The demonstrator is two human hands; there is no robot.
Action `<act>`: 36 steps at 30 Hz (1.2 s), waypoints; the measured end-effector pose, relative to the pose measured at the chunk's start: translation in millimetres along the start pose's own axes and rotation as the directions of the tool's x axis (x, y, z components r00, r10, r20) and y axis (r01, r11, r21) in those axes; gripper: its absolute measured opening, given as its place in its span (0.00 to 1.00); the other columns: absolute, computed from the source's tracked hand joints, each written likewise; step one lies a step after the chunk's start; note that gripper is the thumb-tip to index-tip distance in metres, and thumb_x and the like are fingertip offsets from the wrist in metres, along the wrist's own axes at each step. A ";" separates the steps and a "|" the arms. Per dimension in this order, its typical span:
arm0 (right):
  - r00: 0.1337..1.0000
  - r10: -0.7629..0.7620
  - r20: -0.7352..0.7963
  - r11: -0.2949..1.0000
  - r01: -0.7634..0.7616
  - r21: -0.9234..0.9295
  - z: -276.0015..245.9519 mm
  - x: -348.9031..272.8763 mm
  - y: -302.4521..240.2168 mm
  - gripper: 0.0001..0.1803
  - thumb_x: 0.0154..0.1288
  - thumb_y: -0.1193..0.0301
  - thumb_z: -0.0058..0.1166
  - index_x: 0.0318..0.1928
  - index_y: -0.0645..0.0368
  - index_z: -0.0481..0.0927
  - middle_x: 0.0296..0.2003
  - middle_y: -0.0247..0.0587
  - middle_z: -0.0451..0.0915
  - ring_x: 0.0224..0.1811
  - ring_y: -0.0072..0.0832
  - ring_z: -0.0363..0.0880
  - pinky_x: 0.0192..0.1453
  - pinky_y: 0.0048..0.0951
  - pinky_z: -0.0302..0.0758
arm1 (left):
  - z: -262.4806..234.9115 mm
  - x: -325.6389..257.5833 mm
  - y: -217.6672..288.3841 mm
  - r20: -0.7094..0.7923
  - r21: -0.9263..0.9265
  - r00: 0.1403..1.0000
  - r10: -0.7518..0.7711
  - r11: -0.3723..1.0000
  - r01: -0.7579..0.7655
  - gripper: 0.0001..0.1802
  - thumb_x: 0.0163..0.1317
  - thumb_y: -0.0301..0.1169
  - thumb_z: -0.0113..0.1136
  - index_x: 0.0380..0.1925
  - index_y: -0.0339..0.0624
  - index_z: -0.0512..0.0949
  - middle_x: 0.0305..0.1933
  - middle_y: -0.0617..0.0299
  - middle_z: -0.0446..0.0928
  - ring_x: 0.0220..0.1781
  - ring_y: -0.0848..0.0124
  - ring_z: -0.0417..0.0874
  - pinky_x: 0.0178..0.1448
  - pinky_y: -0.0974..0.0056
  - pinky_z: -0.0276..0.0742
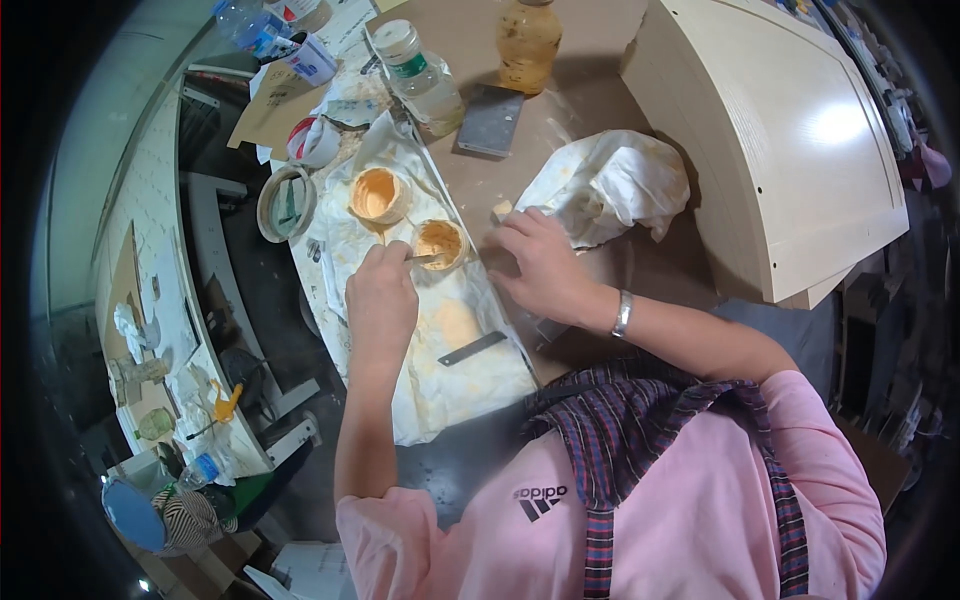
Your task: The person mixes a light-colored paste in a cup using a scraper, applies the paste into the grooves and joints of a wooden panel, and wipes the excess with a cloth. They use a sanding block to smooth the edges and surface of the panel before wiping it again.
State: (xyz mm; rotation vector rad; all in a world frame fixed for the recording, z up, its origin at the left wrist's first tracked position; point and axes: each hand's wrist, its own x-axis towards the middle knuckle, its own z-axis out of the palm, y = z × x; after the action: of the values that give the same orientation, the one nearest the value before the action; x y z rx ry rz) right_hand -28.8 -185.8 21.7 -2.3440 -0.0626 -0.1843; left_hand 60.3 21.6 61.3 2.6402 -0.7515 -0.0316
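My left hand (383,290) is closed round a thin metal spatula (424,258), whose end reaches into a small cup of orange-tan paste (455,262). Just behind it stands a second cup with smoother orange paste (400,205). My right hand (545,265) rests over the brown board, fingers loosely bent and thumb apart, with nothing visible in it. Beyond its fingertips lies a small beige block (502,210). A crumpled white cloth (630,190) sits beside that hand. On the stained paper (400,405) under the cups lies a flat dark scraper blade (472,349).
A pale wooden panel piece (800,150) stands at the right. Farther back are a grey sanding block (490,121), a jar of amber liquid (528,50) and a clear bottle (425,95). A round tub (268,215) sits at the left edge.
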 end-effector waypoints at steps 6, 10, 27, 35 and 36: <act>1.000 0.002 -0.017 0.991 -0.005 -0.136 29.5 23.9 9.5 0.36 0.42 0.61 0.77 0.55 0.55 0.79 0.48 0.39 0.75 0.53 0.41 0.71 0.57 0.39 0.65 | 2.8 2.9 -3.4 -0.045 0.036 0.997 0.059 0.998 -0.058 0.08 0.59 0.29 0.65 0.39 0.43 0.83 0.37 0.56 0.81 0.39 0.51 0.82 0.45 0.54 0.77; 0.999 -0.021 -0.041 0.985 0.014 -0.173 43.8 30.6 14.2 0.35 0.43 0.57 0.77 0.52 0.56 0.79 0.45 0.40 0.74 0.53 0.39 0.70 0.55 0.40 0.66 | -5.3 32.5 3.1 -0.115 0.050 0.988 0.103 0.994 -0.098 0.12 0.58 0.33 0.67 0.40 0.41 0.82 0.40 0.56 0.80 0.46 0.54 0.80 0.49 0.52 0.76; 0.989 -0.025 -0.146 0.985 -0.001 -0.174 58.1 34.1 21.6 0.37 0.38 0.52 0.76 0.53 0.49 0.81 0.44 0.31 0.76 0.48 0.33 0.73 0.52 0.38 0.63 | 31.5 174.7 22.8 -0.256 -0.718 0.960 -0.115 0.687 -0.110 0.37 0.39 0.27 0.82 0.52 0.31 0.78 0.53 0.49 0.83 0.52 0.60 0.84 0.60 0.60 0.77; 0.990 -0.051 -0.135 0.991 0.033 -0.132 58.1 32.3 24.3 0.36 0.40 0.53 0.75 0.54 0.47 0.82 0.43 0.31 0.77 0.48 0.33 0.73 0.53 0.37 0.62 | -61.4 63.8 4.3 -0.367 0.049 0.885 0.286 0.956 -0.289 0.34 0.38 0.23 0.76 0.52 0.55 0.83 0.44 0.61 0.74 0.50 0.59 0.75 0.57 0.56 0.69; 0.990 -0.048 -0.133 0.991 0.030 -0.131 57.7 32.4 25.8 0.36 0.40 0.53 0.75 0.54 0.47 0.82 0.43 0.31 0.77 0.48 0.33 0.73 0.53 0.37 0.62 | -63.0 53.7 -2.4 -0.304 0.171 0.910 0.282 0.956 -0.239 0.35 0.37 0.21 0.75 0.52 0.55 0.84 0.45 0.62 0.74 0.51 0.60 0.76 0.56 0.57 0.69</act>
State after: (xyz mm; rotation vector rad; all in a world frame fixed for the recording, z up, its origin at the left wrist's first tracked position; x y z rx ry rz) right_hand 12.4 -163.2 -31.6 -2.4535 -0.0302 -0.3776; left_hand 115.5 19.0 123.0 2.5434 -1.0078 0.5333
